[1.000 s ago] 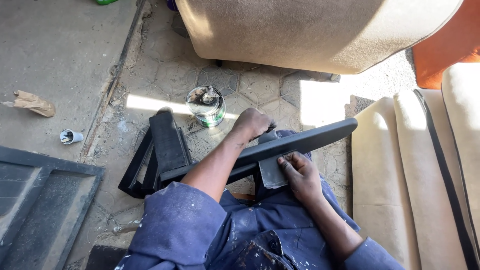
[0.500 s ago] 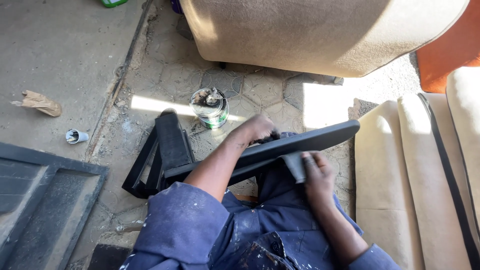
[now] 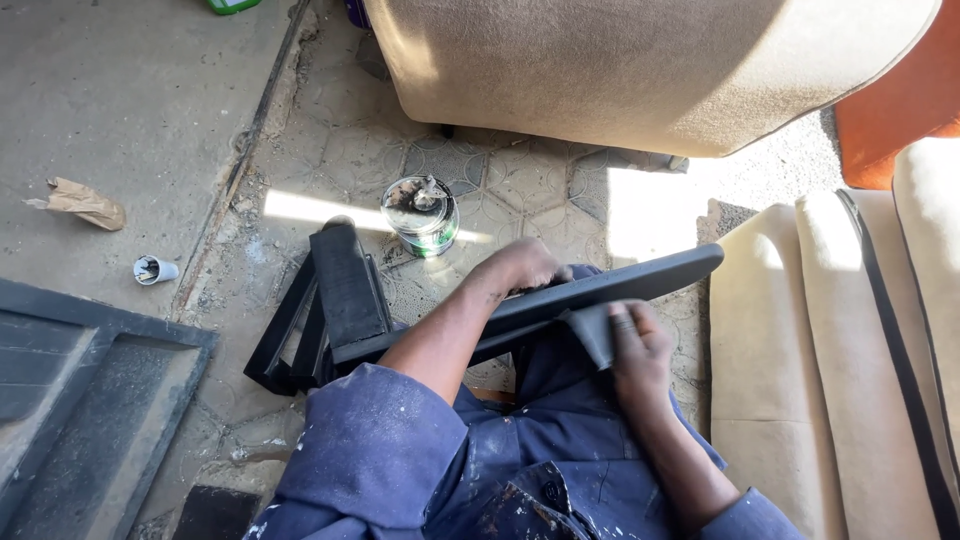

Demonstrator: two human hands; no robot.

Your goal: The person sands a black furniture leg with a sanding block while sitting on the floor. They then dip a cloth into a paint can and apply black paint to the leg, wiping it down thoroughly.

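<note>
- Long black panel (image 3: 610, 285) lying across lap, tilted, far end up toward right, near end down by black frame piece (image 3: 345, 290) on floor.
- Left hand (image 3: 515, 268) curled over top edge of the panel near its middle, grip clenched on it, steadying.
- Right hand (image 3: 640, 345) flat against underside of the panel, fingers pressing a grey sandpaper sheet (image 3: 592, 330) onto it; grip closed on the sheet, thumb hidden.
- Panel surface looks even dark matte along visible top; no fresh wet coat visible, so sanding stage judged in progress, extent done cannot be told from this view.
- Part under right hand being worked now; right end beyond the hand and left part under forearm likely left, judged only.
- Open small tin (image 3: 422, 212) with crusted contents standing on tiled floor (image 3: 520, 170) just beyond the panel, untouched, apart from both hands.
- Small white cup (image 3: 155, 269) and crumpled brown paper (image 3: 85, 203) on concrete at left, well apart.
- Dark moulded tray-like panel (image 3: 90, 380) at lower left, beige cushions (image 3: 800, 370) at right, big beige upholstered piece (image 3: 640, 70) at top.
- Blue paint-flecked coverall sleeves (image 3: 370, 450) in foreground.
</note>
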